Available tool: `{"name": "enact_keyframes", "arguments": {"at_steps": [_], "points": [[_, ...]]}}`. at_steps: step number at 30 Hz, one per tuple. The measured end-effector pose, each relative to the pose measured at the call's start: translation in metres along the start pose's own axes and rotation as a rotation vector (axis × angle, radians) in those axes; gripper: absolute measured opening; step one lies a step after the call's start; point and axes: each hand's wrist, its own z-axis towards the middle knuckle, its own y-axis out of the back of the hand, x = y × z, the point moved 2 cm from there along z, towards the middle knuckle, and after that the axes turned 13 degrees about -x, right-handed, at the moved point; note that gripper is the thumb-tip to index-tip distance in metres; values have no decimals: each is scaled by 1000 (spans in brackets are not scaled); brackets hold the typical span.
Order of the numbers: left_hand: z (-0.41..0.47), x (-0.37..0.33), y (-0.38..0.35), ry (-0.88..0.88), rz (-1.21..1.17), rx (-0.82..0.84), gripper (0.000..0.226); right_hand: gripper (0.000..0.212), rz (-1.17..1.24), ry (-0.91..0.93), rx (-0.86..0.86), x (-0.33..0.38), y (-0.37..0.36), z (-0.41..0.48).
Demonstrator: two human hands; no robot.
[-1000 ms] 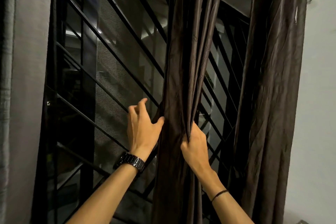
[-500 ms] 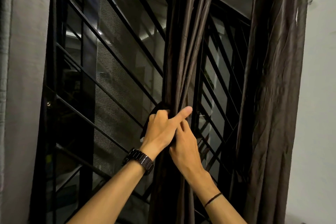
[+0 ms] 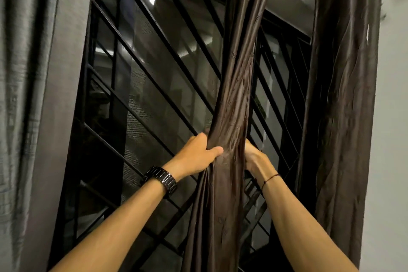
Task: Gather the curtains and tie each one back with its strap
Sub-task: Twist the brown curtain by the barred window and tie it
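A dark brown satin curtain (image 3: pixel 237 86) hangs in the middle of the window, bunched into a narrow twisted column. My left hand (image 3: pixel 198 153), with a black watch on the wrist, grips its left side at mid height, thumb pressed across the front. My right hand (image 3: pixel 254 159), with a thin cord on the wrist, holds the bundle from the right, its fingers hidden behind the fabric. A second brown curtain (image 3: pixel 340 106) hangs loose at the right. No strap is visible.
Behind the curtains is a dark window with a black grille (image 3: pixel 154 86) of slanted bars. A grey curtain (image 3: pixel 24 95) hangs at the far left. A pale wall (image 3: pixel 393 139) runs down the right edge.
The middle curtain has gone from loose folds to a tight twisted bundle. My hands came together on it, then my right hand shifted round to the right side.
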Motion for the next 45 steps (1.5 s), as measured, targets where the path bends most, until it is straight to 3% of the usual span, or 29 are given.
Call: {"name": "enact_keyframes", "arguments": {"at_steps": [5, 8, 10, 12, 14, 16, 20, 25, 27, 34, 39, 41, 45], "points": [[2, 10, 6, 56, 46, -121, 35, 25, 43, -101, 122, 6, -7, -8], [1, 11, 9, -23, 243, -285, 37, 13, -83, 85, 131, 11, -9, -13], [1, 12, 9, -64, 307, -380, 33, 21, -445, 338, -51, 18, -7, -13], [1, 13, 2, -70, 347, -436, 30, 33, -781, 565, -350, 19, -4, -14], [2, 11, -8, -22, 341, -474, 28, 27, -785, 696, -582, 14, -4, -31], [3, 10, -19, 103, 225, -490, 28, 13, -606, 755, -733, 3, -9, -56], [1, 6, -36, 391, -276, -456, 34, 10, -181, 728, -742, -18, -23, -90], [-17, -3, -53, 488, -813, -177, 47, 8, -221, 598, -780, -25, -5, -88], [-19, -2, -60, 491, -844, -124, 33, 7, -194, 485, -793, -20, 6, -89], [-27, -1, -74, 349, -826, 55, 27, 17, -256, 383, -772, -6, 22, -92], [-24, 5, -73, 161, -418, -139, 48, 7, 49, 227, -666, 0, 35, -94], [-25, 6, -74, 154, -356, -178, 44, 6, 144, 195, -601, 4, 36, -99], [-24, 1, -77, 364, -716, -80, 18, 9, 5, 285, -557, 2, 31, -105]]}}
